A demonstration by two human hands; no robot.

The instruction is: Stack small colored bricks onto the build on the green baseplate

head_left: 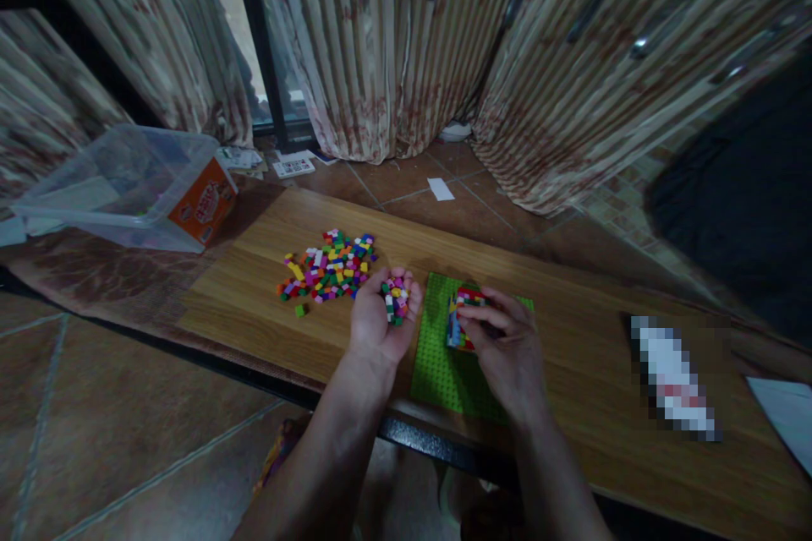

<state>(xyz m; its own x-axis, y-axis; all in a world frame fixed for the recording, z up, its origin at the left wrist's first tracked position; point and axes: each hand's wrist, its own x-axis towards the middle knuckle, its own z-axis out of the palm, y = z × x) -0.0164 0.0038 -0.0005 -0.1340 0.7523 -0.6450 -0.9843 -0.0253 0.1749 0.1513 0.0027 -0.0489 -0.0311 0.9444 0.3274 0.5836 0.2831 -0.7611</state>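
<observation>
My left hand (379,317) is palm up and cupped, with several small toy bricks (397,294) in pink, yellow, white and green lying in it. A green studded baseplate (437,363) lies on the table just right of it. On that plate stands a small multicoloured brick structure (454,323), with red, blue and yellow sides. Over its right side reaches my right hand (507,342), thumb and fingers bent together at its top. Whatever those fingertips pinch is hidden. To the left of my left hand spreads a pile of loose bricks (336,266), with one green brick (300,310) lying apart.
A clear plastic bin (127,224) with an orange label stands at the table's left end. A blurred white object (672,376) lies on the wooden table (589,347) at right, near a white sheet (787,414). Curtains (393,42) hang beyond the far edge.
</observation>
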